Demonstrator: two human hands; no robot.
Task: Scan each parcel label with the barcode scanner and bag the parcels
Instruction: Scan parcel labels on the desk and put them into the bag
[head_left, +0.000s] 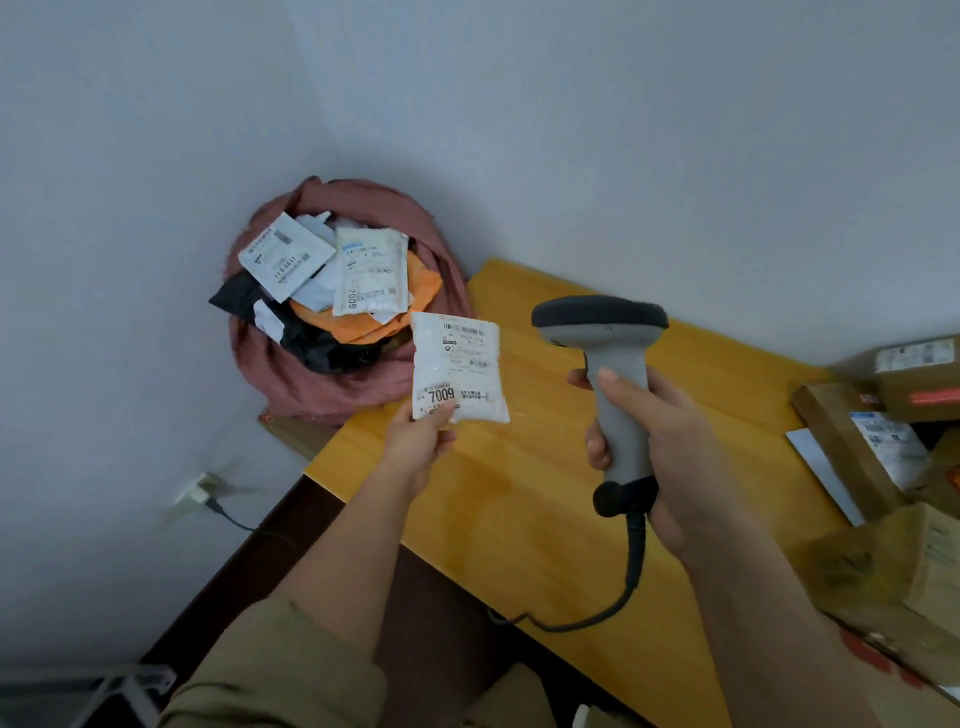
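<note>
My left hand (418, 439) pinches the lower left corner of a small white parcel (457, 366), label up and marked 7009, above the yellow table (519, 509). My right hand (654, 447) grips the handle of a grey barcode scanner (605, 332) with a dark head, held upright just right of the parcel. Its coiled cable (631, 561) trails down over the table edge. A dull red sack (363, 374) stands on the floor in the corner, open and holding several white, black and orange parcels (332, 275).
Brown cardboard boxes (883, 447) with white labels crowd the table's right end. A red scan line (935, 397) glows on one of them. A wall socket (200, 491) with a plugged cord sits low on the left wall.
</note>
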